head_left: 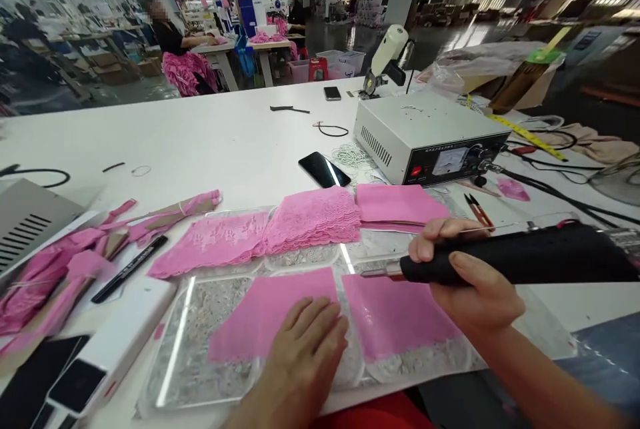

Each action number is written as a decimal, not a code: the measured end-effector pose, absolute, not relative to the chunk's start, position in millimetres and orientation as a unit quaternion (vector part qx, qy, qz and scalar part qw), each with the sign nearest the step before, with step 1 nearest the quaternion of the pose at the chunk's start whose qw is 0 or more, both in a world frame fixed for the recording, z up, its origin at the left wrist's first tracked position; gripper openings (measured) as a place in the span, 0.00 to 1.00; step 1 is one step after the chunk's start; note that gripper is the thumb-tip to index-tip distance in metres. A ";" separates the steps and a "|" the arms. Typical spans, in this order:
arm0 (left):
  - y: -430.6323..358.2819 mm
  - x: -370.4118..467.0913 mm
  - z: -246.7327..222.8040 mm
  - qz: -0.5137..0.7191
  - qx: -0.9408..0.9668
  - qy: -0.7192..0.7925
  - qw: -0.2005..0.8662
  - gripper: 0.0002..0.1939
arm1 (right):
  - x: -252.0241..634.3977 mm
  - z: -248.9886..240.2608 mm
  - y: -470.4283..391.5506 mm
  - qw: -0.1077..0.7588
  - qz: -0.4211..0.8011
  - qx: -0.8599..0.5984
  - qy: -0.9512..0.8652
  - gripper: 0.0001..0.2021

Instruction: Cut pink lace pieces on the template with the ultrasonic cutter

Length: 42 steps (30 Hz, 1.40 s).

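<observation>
My left hand lies flat, fingers extended, on the right part of a pink fabric piece. In my right hand is a thick black handheld tool, its thin metal tip pointing left above the upper edge of a second pink piece. Both pieces rest on a clear tray with a speckled surface. Behind them are a lace-patterned pink piece, a stack of scalloped pink lace and a stack of smooth pink pieces.
A grey metal control box stands behind on the white table, with cables at its right. A phone lies beside it. At the left are bundled pink strips, a black marker and a white device. People sit farther back.
</observation>
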<state>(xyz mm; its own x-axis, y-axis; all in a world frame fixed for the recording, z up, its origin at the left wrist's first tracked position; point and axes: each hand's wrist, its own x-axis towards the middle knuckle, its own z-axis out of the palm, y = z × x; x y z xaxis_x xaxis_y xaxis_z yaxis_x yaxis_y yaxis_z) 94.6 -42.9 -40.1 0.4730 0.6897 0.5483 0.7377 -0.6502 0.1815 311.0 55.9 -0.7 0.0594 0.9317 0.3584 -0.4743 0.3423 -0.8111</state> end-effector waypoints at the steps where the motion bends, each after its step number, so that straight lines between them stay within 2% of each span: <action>1: -40.1 102.5 -39.6 -0.292 -0.859 -0.419 0.036 0.11 | 311.6 -3.5 57.3 0.677 0.521 -0.249 -0.456 0.06; 11: -40.8 128.6 -53.5 -0.242 -0.858 -0.444 0.087 0.14 | 306.0 -13.1 72.5 0.623 0.562 -0.209 -0.502 0.06; 26: -41.4 130.3 -57.5 -0.241 -0.838 -0.478 0.107 0.16 | 307.2 -16.7 73.8 0.568 0.584 -0.187 -0.549 0.06; 42: -39.7 131.2 -54.0 -0.230 -0.838 -0.480 0.119 0.17 | 305.0 -22.8 74.1 0.565 0.598 -0.185 -0.538 0.08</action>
